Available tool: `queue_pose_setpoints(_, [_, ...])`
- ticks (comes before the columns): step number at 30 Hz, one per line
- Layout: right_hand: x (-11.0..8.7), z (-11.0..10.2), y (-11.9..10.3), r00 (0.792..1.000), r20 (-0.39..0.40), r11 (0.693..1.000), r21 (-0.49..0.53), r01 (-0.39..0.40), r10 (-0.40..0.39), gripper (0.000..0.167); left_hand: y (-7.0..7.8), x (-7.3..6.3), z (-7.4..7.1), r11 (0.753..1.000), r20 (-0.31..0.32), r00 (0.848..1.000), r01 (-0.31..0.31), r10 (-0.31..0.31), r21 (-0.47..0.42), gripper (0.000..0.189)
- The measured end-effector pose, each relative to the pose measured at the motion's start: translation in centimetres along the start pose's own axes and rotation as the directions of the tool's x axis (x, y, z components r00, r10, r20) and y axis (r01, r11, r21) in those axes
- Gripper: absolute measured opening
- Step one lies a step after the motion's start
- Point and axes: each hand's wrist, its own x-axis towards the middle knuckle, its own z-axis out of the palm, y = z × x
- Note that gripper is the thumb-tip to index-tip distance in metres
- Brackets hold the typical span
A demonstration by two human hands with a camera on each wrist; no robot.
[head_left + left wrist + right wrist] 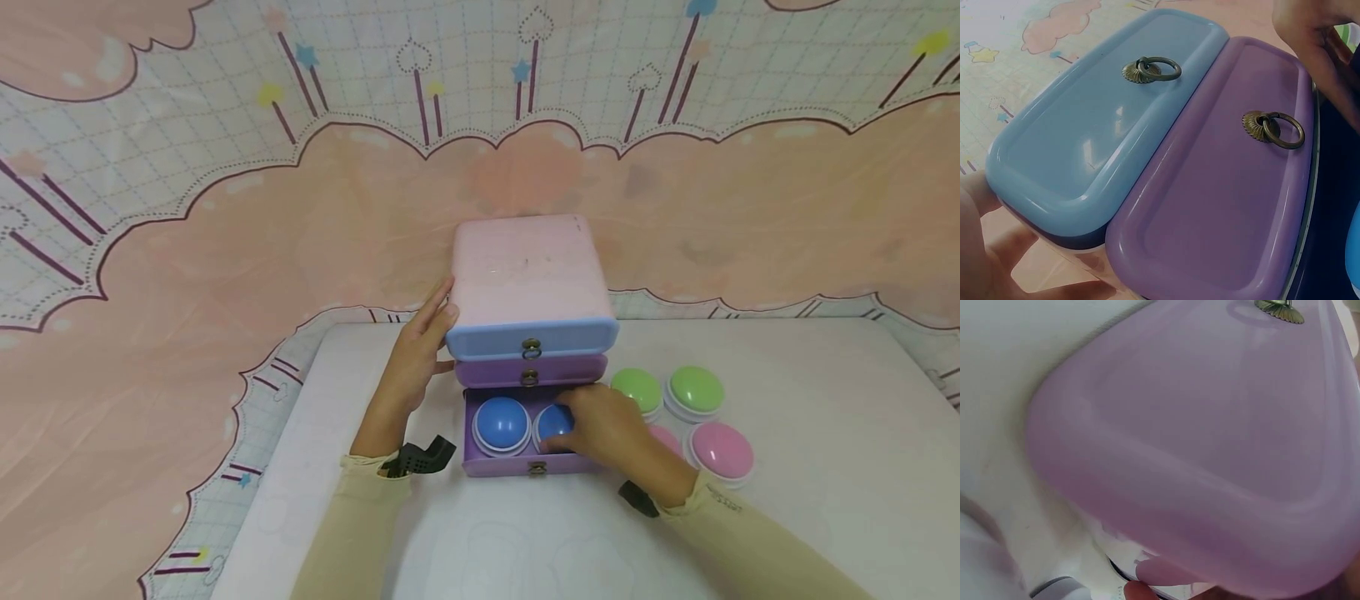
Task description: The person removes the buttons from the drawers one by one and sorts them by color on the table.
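Observation:
A small drawer cabinet [528, 267] with a pink top stands on the white table. Its upper blue drawer [1104, 125] and middle purple drawer [1222, 169] are closed, each with a brass ring pull. The bottom purple drawer [495, 468] is pulled out. Inside it, on the left, sits a blue dome button [502, 423] with a white base. Beside that, my right hand [611, 425] grips a second blue dome button [553, 423], thumb at the near side and fingers at the far side. My left hand [416, 354] rests with extended fingers against the cabinet's left side.
To the right of the drawer stand two green dome buttons [696, 390] and two pink dome buttons [722, 451], one pink one partly behind my right hand. A patterned cloth [360, 217] hangs behind the white table [825, 417].

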Motion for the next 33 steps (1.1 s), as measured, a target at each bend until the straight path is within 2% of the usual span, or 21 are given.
queue_pose_setpoints(13, [0.0,0.2,0.0,0.999,-0.041,1.000,-0.001,-0.016,0.016,0.047,-0.1,0.1,-0.1,1.000,-0.003,1.000,0.003,-0.003,0.003,0.052])
queue_pose_setpoints(20, [-0.2,0.3,0.0,0.996,-0.089,0.999,0.035,-0.027,0.030,0.047,-0.3,0.1,-0.1,1.000,-0.001,1.000,-0.001,0.001,0.007,0.052])
queue_pose_setpoints(26, [-0.7,0.0,-0.4,0.991,-0.134,0.997,0.074,-0.010,0.020,0.049,-0.2,0.1,0.0,1.000,-0.003,1.000,0.001,-0.001,0.006,0.052])
queue_pose_setpoints(33, [-1.3,-0.9,-0.7,0.981,-0.192,0.995,0.086,0.052,-0.035,0.047,0.0,0.0,0.0,1.000,-0.002,1.000,0.003,-0.003,0.002,0.052])
